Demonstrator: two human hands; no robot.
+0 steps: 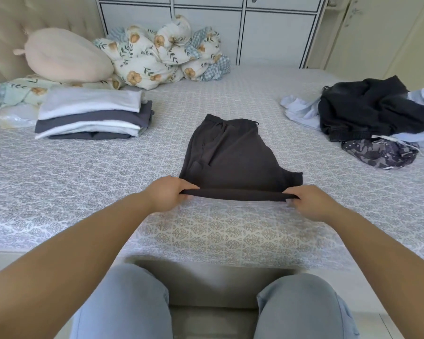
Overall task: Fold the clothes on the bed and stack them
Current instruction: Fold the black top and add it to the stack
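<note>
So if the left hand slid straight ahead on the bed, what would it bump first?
Probably the dark shorts that the left hand already pinches; past them, the bed looks free, though depth is unclear.

Far beyond the hands, a floral quilt [162, 55] lies bunched against white cabinets [206, 25]. Left of it, a pink pillow [64, 56] leans on the tufted headboard [8, 40], above a floral pillowcase [17, 91].
</note>
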